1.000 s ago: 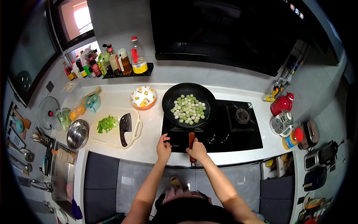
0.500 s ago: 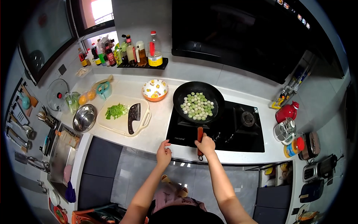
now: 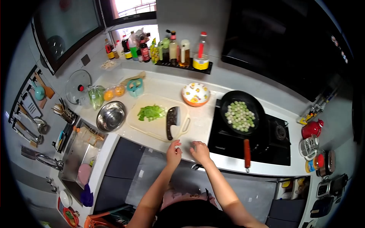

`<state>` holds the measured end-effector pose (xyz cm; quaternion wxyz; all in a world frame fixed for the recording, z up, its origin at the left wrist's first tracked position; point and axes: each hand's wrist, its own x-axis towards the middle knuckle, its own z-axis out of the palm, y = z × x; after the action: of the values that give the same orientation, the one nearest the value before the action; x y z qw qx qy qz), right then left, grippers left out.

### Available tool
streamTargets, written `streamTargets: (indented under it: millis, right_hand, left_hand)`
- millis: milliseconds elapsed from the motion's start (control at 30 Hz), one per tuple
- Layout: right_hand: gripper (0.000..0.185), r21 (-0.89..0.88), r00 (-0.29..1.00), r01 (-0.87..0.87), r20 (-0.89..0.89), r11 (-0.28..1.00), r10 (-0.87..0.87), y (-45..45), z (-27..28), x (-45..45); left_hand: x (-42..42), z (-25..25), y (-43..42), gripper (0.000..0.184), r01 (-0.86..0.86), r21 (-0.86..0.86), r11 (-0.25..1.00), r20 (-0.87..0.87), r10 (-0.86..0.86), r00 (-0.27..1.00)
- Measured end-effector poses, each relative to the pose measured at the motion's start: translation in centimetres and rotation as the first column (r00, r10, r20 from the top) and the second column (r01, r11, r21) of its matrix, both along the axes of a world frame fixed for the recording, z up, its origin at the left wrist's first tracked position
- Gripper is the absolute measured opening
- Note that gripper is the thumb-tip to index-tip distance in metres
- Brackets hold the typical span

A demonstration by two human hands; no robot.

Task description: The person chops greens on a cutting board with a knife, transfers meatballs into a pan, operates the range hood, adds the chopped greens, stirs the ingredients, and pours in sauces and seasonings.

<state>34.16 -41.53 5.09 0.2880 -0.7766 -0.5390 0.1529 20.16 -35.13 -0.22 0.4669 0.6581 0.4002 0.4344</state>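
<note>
My left hand (image 3: 173, 154) hovers at the counter's front edge, just below the cutting board (image 3: 140, 129), its fingers loosely curled and empty. Close to its right, my right hand (image 3: 200, 152) is empty too, its fingers partly bent and apart. On the board lie chopped green leaves (image 3: 151, 113) and a dark-bladed cleaver (image 3: 173, 121), its handle pointing towards me. A black frying pan (image 3: 235, 97) rests on the left burner, holding many small pale-green round slices (image 3: 240, 117). Its wooden handle (image 3: 247, 152) points towards me, untouched.
Behind the board stands a flowered orange bowl (image 3: 196, 95). A steel bowl (image 3: 111, 116) sits left of it, near the sink (image 3: 74, 159). Bottles (image 3: 173, 47) line the wall shelf. The gas stove (image 3: 266, 150) and a red kettle (image 3: 312, 130) are to the right.
My right hand has let go of the pan handle and moved left, beside my left hand. The view has turned left, so the counter things appear farther right.
</note>
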Motion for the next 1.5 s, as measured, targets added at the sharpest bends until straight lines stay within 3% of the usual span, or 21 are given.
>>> streamTargets:
  millis: [200,333,467,567,767,967,1167,1300,1500]
  right_hand:
    - [0.037,-0.058,0.979,-0.139,-0.157,0.989,0.128,7.6,-2.3,-8.0]
    - [0.036,-0.095,0.975,-0.180,-0.153,0.979,0.164,11.3,-3.7,-10.3]
    - [0.033,-0.140,0.970,-0.211,-0.154,0.967,0.189,14.9,-4.6,-10.5]
    - [0.032,-0.147,0.968,-0.198,-0.182,0.969,0.170,17.1,-5.5,-9.7]
    - [0.033,-0.193,0.977,-0.191,-0.135,0.962,0.167,21.3,-6.1,-7.1]
    - [0.033,-0.218,0.983,-0.147,-0.145,0.965,0.117,24.3,-6.9,-6.5]
    - [0.034,-0.152,0.989,-0.103,-0.124,0.983,0.085,29.2,-7.6,-9.2]
    - [0.030,-0.128,0.985,-0.083,-0.160,0.988,0.062,33.9,-7.5,-13.7]
    - [0.026,-0.068,0.965,-0.191,-0.195,0.979,0.175,41.3,-6.5,-22.7]
  left_hand:
    - [-9.0,-1.5,7.1,0.036,-0.124,-0.043,0.991,-0.051,0.122,0.991]
    - [-12.2,-1.8,10.1,0.035,-0.164,-0.049,0.985,-0.072,0.161,0.984]
    - [-13.3,-3.5,13.3,0.035,-0.205,-0.044,0.978,-0.147,0.197,0.969]
    - [-13.0,-3.2,15.8,0.038,-0.179,0.072,0.981,-0.242,0.191,0.951]
    - [-11.2,-3.6,20.5,0.047,-0.142,0.020,0.990,-0.378,0.139,0.915]
    - [-10.3,-2.8,24.2,0.048,-0.162,-0.107,0.981,-0.379,0.110,0.919]
    - [-12.4,-4.1,29.3,0.051,-0.100,-0.064,0.993,-0.324,0.074,0.943]
    - [-17.1,-2.2,33.2,0.043,-0.164,0.017,0.986,-0.264,0.163,0.951]
    - [-26.6,-2.5,39.7,0.038,-0.300,0.113,0.947,-0.146,0.315,0.938]
